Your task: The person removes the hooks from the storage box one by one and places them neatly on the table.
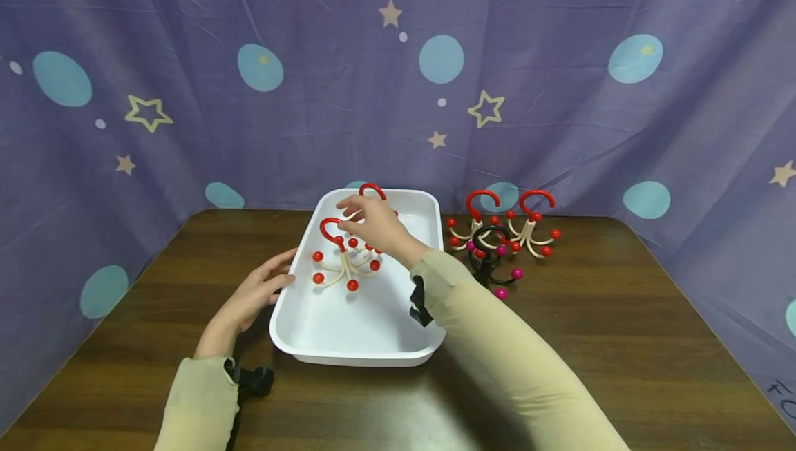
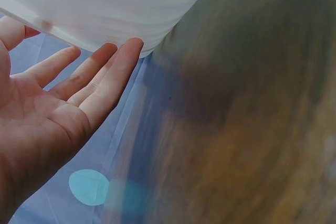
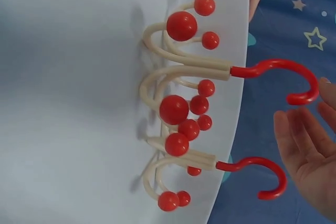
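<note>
A white tray (image 1: pixel 357 330) holds two multi-arm hook hangers with red hooks, cream arms and red ball tips. The front hanger (image 1: pixel 344 268) stands upright in the tray's left half; the back hanger (image 1: pixel 372 189) is partly hidden behind my right hand (image 1: pixel 375 222). That hand hovers beside the front hanger's red hook (image 3: pixel 294 64), its fingers (image 3: pixel 302 135) loosely extended and the hook not gripped. My left hand (image 1: pixel 258 292) rests against the tray's left side, where straight, spread fingers (image 2: pixel 123 64) touch the outer wall in the left wrist view.
Right of the tray stand two more red-and-cream hangers, one at the back (image 1: pixel 476 218) and one farther right (image 1: pixel 528 233). A black hanger with pink balls (image 1: pixel 487 268) stands before them. The wooden table (image 1: pixel 591 340) ends at a purple patterned curtain (image 1: pixel 348 112).
</note>
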### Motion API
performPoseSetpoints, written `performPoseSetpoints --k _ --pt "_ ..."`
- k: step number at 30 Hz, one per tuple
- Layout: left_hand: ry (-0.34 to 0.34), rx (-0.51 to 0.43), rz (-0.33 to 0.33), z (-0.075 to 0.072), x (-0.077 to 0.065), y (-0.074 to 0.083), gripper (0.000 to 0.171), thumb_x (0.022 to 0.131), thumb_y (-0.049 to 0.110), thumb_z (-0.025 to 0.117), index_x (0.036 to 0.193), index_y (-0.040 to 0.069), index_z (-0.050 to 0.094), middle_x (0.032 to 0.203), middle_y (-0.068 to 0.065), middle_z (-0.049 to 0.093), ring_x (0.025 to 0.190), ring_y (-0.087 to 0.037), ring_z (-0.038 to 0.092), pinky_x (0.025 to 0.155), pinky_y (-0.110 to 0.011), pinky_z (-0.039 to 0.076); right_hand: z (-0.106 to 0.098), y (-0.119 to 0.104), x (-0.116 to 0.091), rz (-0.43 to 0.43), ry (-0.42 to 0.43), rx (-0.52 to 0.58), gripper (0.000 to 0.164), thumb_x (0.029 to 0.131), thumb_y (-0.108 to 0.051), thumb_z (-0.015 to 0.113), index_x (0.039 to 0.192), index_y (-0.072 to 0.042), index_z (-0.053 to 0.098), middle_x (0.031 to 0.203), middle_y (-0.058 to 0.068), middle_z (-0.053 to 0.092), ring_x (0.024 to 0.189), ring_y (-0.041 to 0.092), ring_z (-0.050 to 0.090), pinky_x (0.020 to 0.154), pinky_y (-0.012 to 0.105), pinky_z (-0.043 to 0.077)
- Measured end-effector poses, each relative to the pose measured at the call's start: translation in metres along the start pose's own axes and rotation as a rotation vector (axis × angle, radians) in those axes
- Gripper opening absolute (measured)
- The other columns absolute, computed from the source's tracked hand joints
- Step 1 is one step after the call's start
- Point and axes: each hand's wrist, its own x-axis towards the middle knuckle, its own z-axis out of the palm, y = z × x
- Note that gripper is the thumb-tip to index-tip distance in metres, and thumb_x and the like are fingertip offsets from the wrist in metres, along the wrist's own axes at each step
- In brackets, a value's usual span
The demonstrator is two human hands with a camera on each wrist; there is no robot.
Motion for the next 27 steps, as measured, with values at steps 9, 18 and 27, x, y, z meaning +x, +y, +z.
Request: performPoseSetpoints --k 9,18,27 --pt "0.002 -0.012 0.001 0.000 0.000 0.000 0.058 0.092 0.016 0.048 0.144 0.009 0.024 0.133 -0.027 0.038 0.106 -0.025 0.052 0.079 -0.034 0.049 0.015 -0.001 0.007 0.012 0.019 -0.012 0.035 0.084 -0.021 0.065 0.118 -0.013 0.059 0.101 0.002 0.065 0.088 0.014 0.061 0.067 0.017 0.047" --pt "0.002 -0.018 -0.008 -0.001 0.000 0.000 0.058 0.092 0.017 0.048 0.144 0.010 0.024 0.133 -0.026 0.038 0.109 -0.027 0.050 0.081 -0.036 0.049 0.023 -0.004 0.009 0.023 0.025 -0.038 0.032 0.087 -0.021 0.062 0.118 -0.015 0.060 0.107 0.003 0.065 0.081 0.010 0.061 0.061 0.016 0.046" --pt "-0.003 -0.011 -0.023 0.000 0.000 0.000 0.058 0.092 0.019 0.049 0.144 0.011 0.024 0.134 -0.025 0.038 0.110 -0.029 0.050 0.082 -0.038 0.049 0.026 -0.005 0.010 0.014 0.047 -0.046 0.025 0.088 -0.016 0.060 0.113 -0.015 0.063 0.091 0.000 0.067 0.075 0.009 0.062 0.063 0.016 0.044"
